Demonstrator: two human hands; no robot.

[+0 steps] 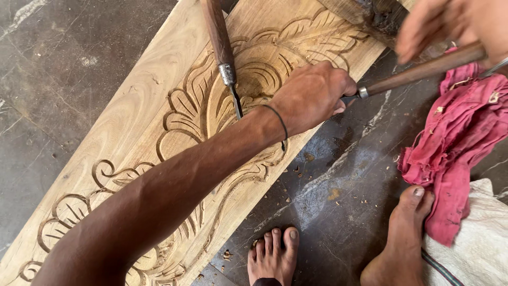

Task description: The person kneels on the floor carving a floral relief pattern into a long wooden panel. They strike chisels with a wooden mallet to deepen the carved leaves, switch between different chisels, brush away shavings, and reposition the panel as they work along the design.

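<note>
While the long carved plank (pixel 132 95) is lying slantwise across the dark stone floor (pixel 63 53), the person is working near its upper right edge, where the leaf-and-scroll relief is deepest.

- Step in hand, as I judge it: a cut is being set or driven at the rim of the pattern. The edge is hidden under the fist, so the exact spot cannot be told.
- Left arm is reaching in from the lower left, stretching straight across the plank with the wrist level and the knuckles turning up.
- Crumpled red cloth (pixel 465 127) is lying on the floor to the right, with a white sack (pixel 481 249) below it.
- Two bare feet (pixel 272 254) (pixel 405 238) are resting on the floor beside the plank's near edge.
- Left hand (pixel 312 95) is wrapping tight around the front of the chisel (pixel 423 69), fingers pressing together just ahead of its metal collar. The brown handle is running up and right, off the plank.
- Right hand (pixel 455 24) is blurring at the top right, just above the handle's far end and beside a dark wooden block (pixel 378 16). Whether it is gripping anything cannot be told.
- Spare chisel (pixel 219 37) is lying loose on the carving, blade pointing down toward the forearm.
- Thin dark band (pixel 278 119) is circling the left wrist.
- Wood chips (pixel 296 169) are scattering over the floor by the edge.

Next move, in my judgement, is calling for a steady left fist, so the edge is not skating across finished relief.
</note>
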